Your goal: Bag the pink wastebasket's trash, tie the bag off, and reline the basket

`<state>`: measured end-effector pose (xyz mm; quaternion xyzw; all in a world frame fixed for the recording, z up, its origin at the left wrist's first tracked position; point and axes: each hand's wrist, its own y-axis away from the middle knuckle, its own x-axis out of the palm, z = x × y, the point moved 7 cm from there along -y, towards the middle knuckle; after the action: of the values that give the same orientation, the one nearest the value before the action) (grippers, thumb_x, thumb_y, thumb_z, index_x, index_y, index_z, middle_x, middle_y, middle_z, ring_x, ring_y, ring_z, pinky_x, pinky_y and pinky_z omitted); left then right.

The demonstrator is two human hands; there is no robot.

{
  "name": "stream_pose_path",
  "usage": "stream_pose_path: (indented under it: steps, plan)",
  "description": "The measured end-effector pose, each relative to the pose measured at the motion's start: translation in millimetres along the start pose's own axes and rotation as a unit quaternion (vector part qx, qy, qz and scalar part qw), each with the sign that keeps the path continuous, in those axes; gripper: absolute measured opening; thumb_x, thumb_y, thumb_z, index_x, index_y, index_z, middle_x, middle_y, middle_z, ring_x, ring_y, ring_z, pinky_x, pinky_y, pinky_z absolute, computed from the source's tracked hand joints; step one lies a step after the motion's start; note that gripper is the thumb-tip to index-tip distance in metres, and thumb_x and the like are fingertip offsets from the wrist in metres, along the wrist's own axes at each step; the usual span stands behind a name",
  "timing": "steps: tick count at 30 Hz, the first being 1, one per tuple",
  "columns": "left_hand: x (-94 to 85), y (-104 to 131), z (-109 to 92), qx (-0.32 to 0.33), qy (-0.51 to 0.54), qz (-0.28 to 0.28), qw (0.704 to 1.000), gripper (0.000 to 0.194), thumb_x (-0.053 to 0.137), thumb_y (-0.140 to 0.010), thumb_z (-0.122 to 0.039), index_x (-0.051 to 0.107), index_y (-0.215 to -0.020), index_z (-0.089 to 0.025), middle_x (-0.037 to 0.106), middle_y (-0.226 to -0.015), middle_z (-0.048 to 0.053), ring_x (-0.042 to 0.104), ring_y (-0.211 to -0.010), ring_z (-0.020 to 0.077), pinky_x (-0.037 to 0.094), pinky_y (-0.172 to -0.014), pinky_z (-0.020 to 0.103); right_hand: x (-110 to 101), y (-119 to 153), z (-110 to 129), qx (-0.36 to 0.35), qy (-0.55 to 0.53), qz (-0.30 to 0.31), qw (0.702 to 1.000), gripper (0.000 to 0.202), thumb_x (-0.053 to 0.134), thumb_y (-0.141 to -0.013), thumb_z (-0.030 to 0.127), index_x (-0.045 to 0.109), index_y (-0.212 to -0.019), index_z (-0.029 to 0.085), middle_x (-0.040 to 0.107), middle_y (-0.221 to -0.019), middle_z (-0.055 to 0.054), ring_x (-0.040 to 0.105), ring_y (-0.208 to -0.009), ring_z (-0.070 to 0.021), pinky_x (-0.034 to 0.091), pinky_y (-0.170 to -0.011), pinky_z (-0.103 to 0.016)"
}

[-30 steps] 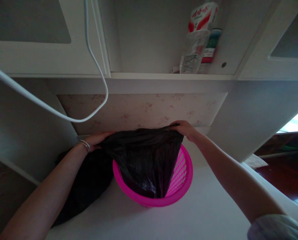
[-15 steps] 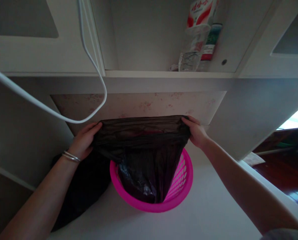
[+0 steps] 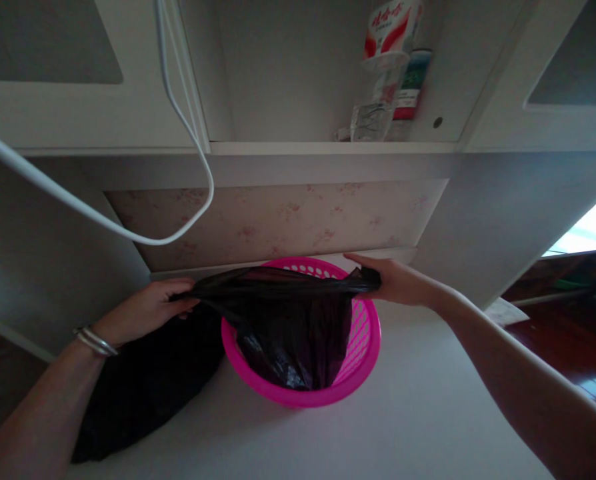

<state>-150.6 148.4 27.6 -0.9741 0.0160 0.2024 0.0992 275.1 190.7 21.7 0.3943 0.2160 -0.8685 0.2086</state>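
Note:
A black plastic bag [image 3: 293,333] is stretched sideways over a pink basket [image 3: 303,398] with slotted walls, its lower part hanging down inside. My left hand [image 3: 151,307] pinches the bag's left top corner, out past the basket's left rim. At the other end my right hand [image 3: 388,281] grips the right top corner, with one finger extended above the plastic. The bag's upper edge is pulled almost straight between both hands. Part of the basket's back rim shows behind it.
Another black bag or cloth [image 3: 153,380] lies left of the basket, under my left forearm. A white cable [image 3: 103,223] loops at the upper left. Above, a shelf [image 3: 288,73] holds a clear plastic bottle [image 3: 375,100] and a green and red container [image 3: 412,83].
Both hands have come down with the bag's upper edge, and my left hand has moved outward. The edge has narrowed to a tight band, uncovering the basket's back rim.

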Motion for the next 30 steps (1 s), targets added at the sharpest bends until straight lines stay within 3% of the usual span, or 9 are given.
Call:
stream_pose_path:
  steps: [2, 4, 8, 12, 14, 17, 20, 24, 30]
  plan:
    - [8.6, -1.7, -13.2, 0.015, -0.024, 0.011, 1.000, 0.013, 0.083, -0.066, -0.036, 0.077, -0.072, -0.025, 0.072, -0.068, 0.006, 0.062, -0.049, 0.0191, 0.054, -0.043, 0.027, 3.3, -8.7, 15.9, -0.047, 0.061, -0.002, 0.997, 0.028, 0.064, -0.083, 0.023, 0.077, -0.107, 0.024, 0.071, -0.082, -0.004, 0.065, -0.075, -0.0185, 0.053, -0.078, -0.031]
    - [16.1, -3.8, -30.1, 0.024, -0.012, -0.012, 1.000, 0.017, 0.080, -0.069, -0.038, 0.078, -0.077, -0.023, 0.072, -0.067, 0.008, 0.064, -0.047, 0.0203, 0.053, -0.040, 0.027, 5.6, -17.0, 35.6, -0.104, 0.075, 0.001, 0.992, 0.022, 0.062, -0.079, 0.012, 0.079, -0.088, 0.022, 0.068, -0.089, -0.006, 0.065, -0.083, -0.0185, 0.051, -0.081, -0.031]
    - [50.2, -9.8, -58.6, 0.001, 0.062, -0.009, 0.998, 0.021, 0.082, -0.069, -0.036, 0.078, -0.083, -0.022, 0.074, -0.070, 0.007, 0.070, -0.057, 0.0257, 0.056, -0.045, 0.030, 19.3, -31.3, 70.5, -0.169, 0.014, 0.083, 0.982, 0.024, 0.067, -0.072, 0.005, 0.078, -0.086, 0.022, 0.057, -0.133, -0.009, 0.059, -0.120, -0.0218, 0.047, -0.101, -0.035]
    - [90.8, -17.9, -89.2, 0.073, 0.081, 0.013, 0.994, 0.014, 0.076, -0.077, -0.038, 0.078, -0.082, -0.026, 0.076, -0.079, 0.003, 0.071, -0.072, 0.0236, 0.057, -0.066, 0.029, 37.0, -50.4, 94.8, -0.164, -0.046, 0.109, 0.979, 0.026, 0.066, -0.074, 0.004, 0.079, -0.086, 0.023, 0.028, -0.164, -0.001, 0.037, -0.146, -0.0244, 0.035, -0.116, -0.036]
    - [105.9, -22.1, -102.8, 0.121, 0.051, 0.013, 0.991, 0.014, 0.069, -0.083, -0.037, 0.078, -0.083, -0.026, 0.075, -0.079, 0.002, 0.069, -0.076, 0.0229, 0.054, -0.067, 0.028, 47.1, -60.2, 107.7, -0.182, -0.064, 0.112, 0.975, 0.023, 0.068, -0.073, 0.006, 0.079, -0.083, 0.024, 0.037, -0.159, 0.000, 0.040, -0.144, -0.0244, 0.033, -0.117, -0.036]
    - [120.1, -25.8, -116.9, 0.163, -0.016, 0.019, 0.986, 0.022, 0.060, -0.088, -0.038, 0.077, -0.082, -0.024, 0.074, -0.076, 0.002, 0.066, -0.074, 0.0231, 0.050, -0.067, 0.029, 56.6, -71.4, 120.5, -0.205, -0.074, 0.111, 0.970, 0.016, 0.070, -0.074, 0.010, 0.079, -0.077, 0.022, 0.069, -0.123, -0.002, 0.062, -0.117, -0.0219, 0.043, -0.108, -0.034]
    - [118.3, -14.5, -126.3, 0.216, -0.093, -0.018, 0.972, 0.024, 0.059, -0.091, -0.040, 0.077, -0.091, -0.024, 0.074, -0.091, 0.005, 0.067, -0.089, 0.0258, 0.049, -0.081, 0.033, 52.4, -77.6, 115.8, -0.169, -0.059, 0.076, 0.981, 0.018, 0.065, -0.077, 0.010, 0.078, -0.083, 0.019, 0.074, -0.090, -0.001, 0.068, -0.092, -0.0191, 0.050, -0.091, -0.031]
    - [107.8, 37.7, -116.2, 0.263, -0.155, -0.128, 0.943, 0.042, 0.066, -0.087, -0.037, 0.062, -0.129, -0.033, 0.065, -0.121, 0.008, 0.063, -0.108, 0.0280, 0.045, -0.099, 0.040, 33.8, -76.4, 101.6, -0.119, -0.056, 0.002, 0.991, 0.017, 0.063, -0.077, 0.013, 0.077, -0.086, 0.018, 0.074, -0.087, -0.001, 0.067, -0.087, -0.0191, 0.050, -0.084, -0.031]
    - [148.0, 117.5, -64.8, 0.324, -0.255, -0.117, 0.904, 0.081, 0.080, -0.070, -0.051, 0.044, -0.142, -0.042, 0.055, -0.128, 0.015, 0.049, -0.123, 0.0412, 0.030, -0.112, 0.062, -7.3, -80.2, 98.2, -0.093, -0.182, -0.172, 0.964, 0.018, 0.064, -0.077, 0.019, 0.076, -0.090, 0.017, 0.074, -0.087, -0.001, 0.067, -0.087, -0.0202, 0.051, -0.081, -0.032]
